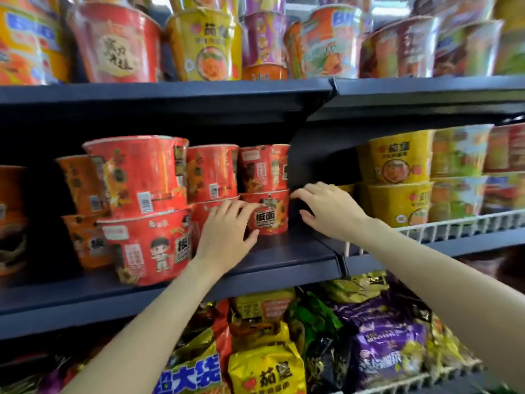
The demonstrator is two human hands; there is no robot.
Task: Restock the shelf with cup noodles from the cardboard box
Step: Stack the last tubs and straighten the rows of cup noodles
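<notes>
The red cup noodle (pixel 268 213) sat at the centre of the frame, bottom of a two-high stack at the right end of the dark shelf (pixel 284 260), with a matching red cup (pixel 264 169) on top of it. The left hand (pixel 227 228) had its fingers spread across the lower cup's left side, touching it and not wrapped round it, while the right hand (pixel 332 209) hovered just beside its right flank, fingers loosely apart and gripping nothing. The step looked like squaring that stack up, and doing it well would mean pressing evenly from both sides so the upper cup did not tip, and easing it back in line with the neighbours. To the left, more red cups (pixel 142 194) stood stacked two high, the front pair nearer the shelf edge. At right of frame, yellow cups (pixel 397 177) filled a bay behind a white wire rail (pixel 454 226). Bagged noodle packs (pixel 267 368) crowded the lower frame, and mixed cups (pixel 204 44) lined the top shelf. The cardboard box was not in view.
</notes>
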